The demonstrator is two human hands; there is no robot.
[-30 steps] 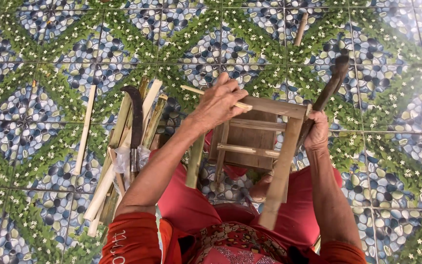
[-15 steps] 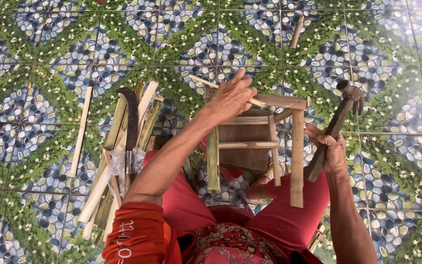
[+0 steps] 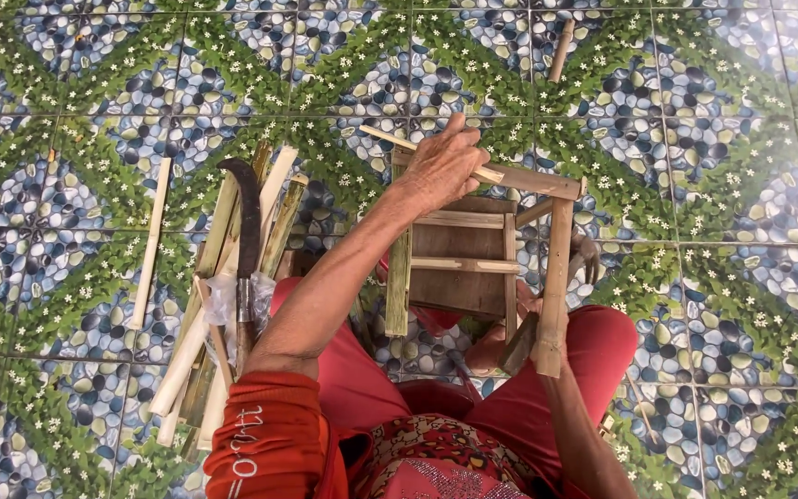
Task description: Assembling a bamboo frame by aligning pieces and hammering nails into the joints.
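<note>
One small bamboo stool frame rests on your lap, its top rail under your left hand, whose fingers curl down over that rail along with one thin bamboo sliver that pokes out past the knuckles. Your right hand sits low behind the nearest upright post, mostly hidden; it appears closed around a dark-handled tool, though the grip itself cannot be made out. Judged by its build, the frame should be light and stiff but loose at the joints, so hold it by the thick posts, not the slats. Left of your forearm lie one curved knife and a bundle of roughly ten split bamboo strips on the tiled floor.
</note>
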